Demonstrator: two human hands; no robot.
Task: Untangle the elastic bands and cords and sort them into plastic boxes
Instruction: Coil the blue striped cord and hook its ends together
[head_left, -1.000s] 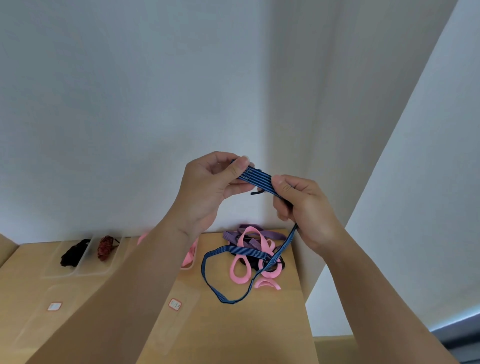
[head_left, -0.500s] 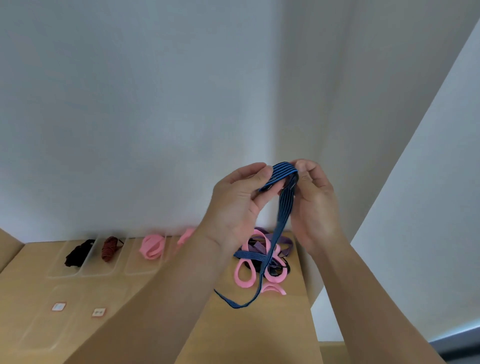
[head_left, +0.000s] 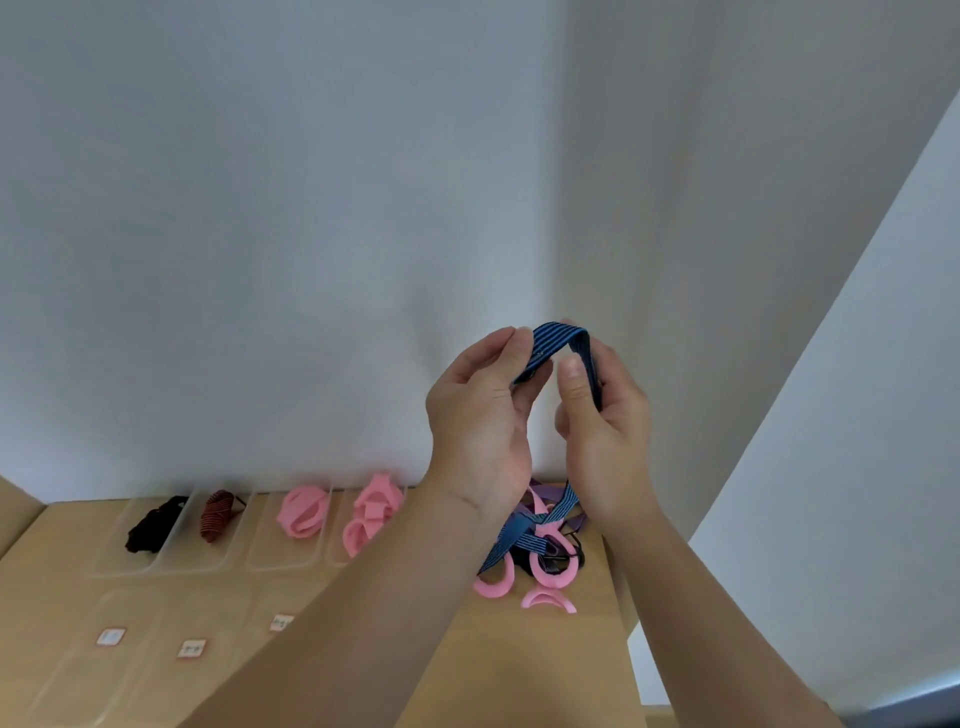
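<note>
A blue striped elastic band (head_left: 557, 339) arches between both raised hands in front of the white wall. My left hand (head_left: 480, 415) pinches its left end, and my right hand (head_left: 605, 426) grips the right side with the thumb pressed against it. The band's lower loop (head_left: 511, 538) hangs down onto a tangle of pink, purple and black bands (head_left: 545, 551) at the table's right end. Four clear boxes stand along the wall: one holds a black bundle (head_left: 153, 525), one a dark red cord (head_left: 218, 514), two hold pink bands (head_left: 304, 509) (head_left: 371, 512).
The wooden table (head_left: 519, 654) ends close to the tangle on the right, beside a white panel (head_left: 831, 467). Clear lids or boxes with small labels (head_left: 192, 648) lie at the front left. My forearms cross the table's middle.
Both hands have drawn together and risen slightly, folding the blue band into a short arch. More of its hanging loop has gathered upward. The view shifted, showing the pink bands in the boxes.
</note>
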